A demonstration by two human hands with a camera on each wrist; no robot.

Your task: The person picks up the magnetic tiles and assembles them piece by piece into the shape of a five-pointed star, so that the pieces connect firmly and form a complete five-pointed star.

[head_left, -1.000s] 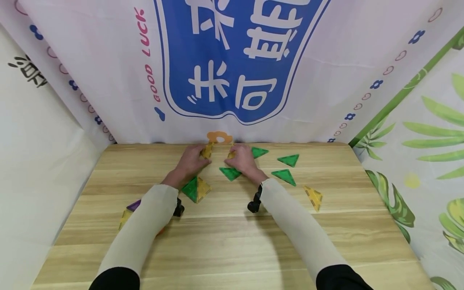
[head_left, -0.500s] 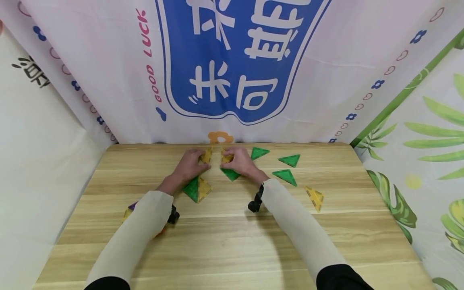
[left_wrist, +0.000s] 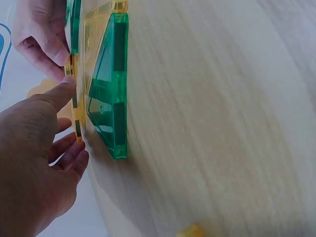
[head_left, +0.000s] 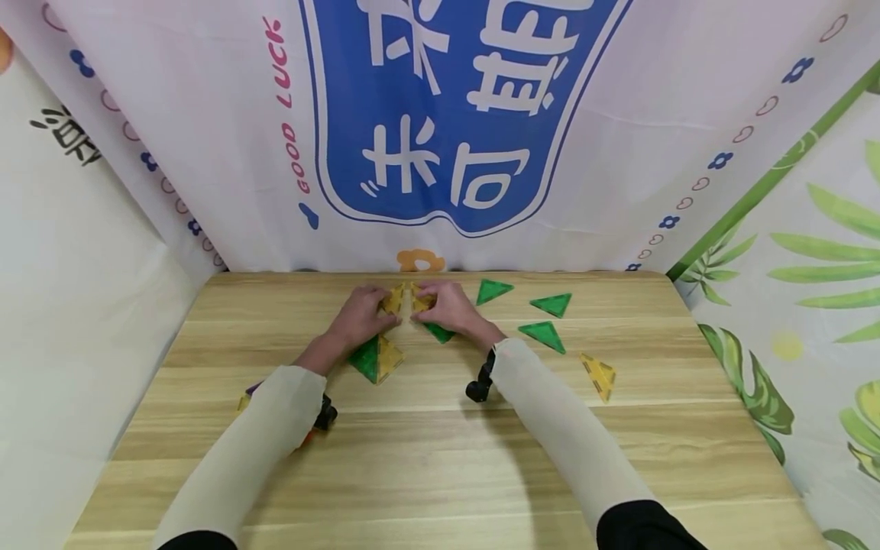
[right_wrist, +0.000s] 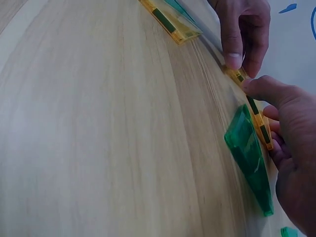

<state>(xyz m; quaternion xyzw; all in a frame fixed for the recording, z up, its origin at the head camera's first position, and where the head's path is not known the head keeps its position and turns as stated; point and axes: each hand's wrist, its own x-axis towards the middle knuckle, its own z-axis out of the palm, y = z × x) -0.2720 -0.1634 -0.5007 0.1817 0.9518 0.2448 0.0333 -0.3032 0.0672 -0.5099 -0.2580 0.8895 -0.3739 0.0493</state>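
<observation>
Near the table's back edge, my left hand (head_left: 360, 315) grips a yellow triangular magnetic tile (head_left: 394, 299) between thumb and fingers. My right hand (head_left: 450, 307) holds another yellow triangular tile (head_left: 422, 299), with a narrow gap between the two in the head view. Seen from the right wrist, the held yellow tile (right_wrist: 257, 118) shows its edge, thumb on one side and fingers on the other. A green triangular tile (head_left: 438, 331) lies partly under my right hand. Close below my left hand, a green tile (head_left: 365, 359) and a yellow tile (head_left: 388, 358) lie edge to edge.
To the right lie green triangles (head_left: 493, 290), (head_left: 552, 305) and a third green tile (head_left: 544, 334), plus a yellow triangle (head_left: 600, 375). Purple, yellow and red pieces (head_left: 244, 402) are mostly hidden by my left sleeve. A printed cloth (head_left: 584, 191) hangs behind the wooden table (head_left: 426, 481).
My right hand has moved left with its yellow tile, narrowing the gap to the left hand's tile. The left forearm has shifted slightly left. The loose tiles stay put.
</observation>
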